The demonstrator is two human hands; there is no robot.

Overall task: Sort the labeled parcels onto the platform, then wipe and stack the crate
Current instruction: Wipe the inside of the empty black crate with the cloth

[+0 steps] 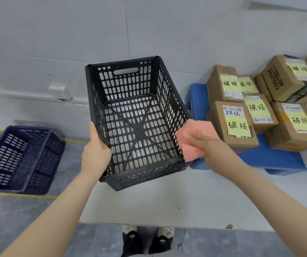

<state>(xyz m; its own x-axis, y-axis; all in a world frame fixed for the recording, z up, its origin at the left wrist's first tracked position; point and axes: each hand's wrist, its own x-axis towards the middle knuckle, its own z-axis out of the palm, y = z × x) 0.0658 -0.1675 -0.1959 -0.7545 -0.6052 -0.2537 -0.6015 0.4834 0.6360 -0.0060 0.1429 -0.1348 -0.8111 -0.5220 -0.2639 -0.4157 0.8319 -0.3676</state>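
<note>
Head view: the left hand (96, 149) grips the left rim of the black crate (169, 93), which tilts above the pale floor, just beside the blue platform's (271, 156) left edge. The right hand (210, 147) clutches a pink cloth (191, 134) against the crate's right wall. Labeled parcels (238, 125) crowd the platform

Left hand (96, 151) grips the crate (138, 130) at its 8 o'clock side, thumb raised; right hand (204, 147), at 4 o'clock, clutches a cloth (191, 134).
</note>
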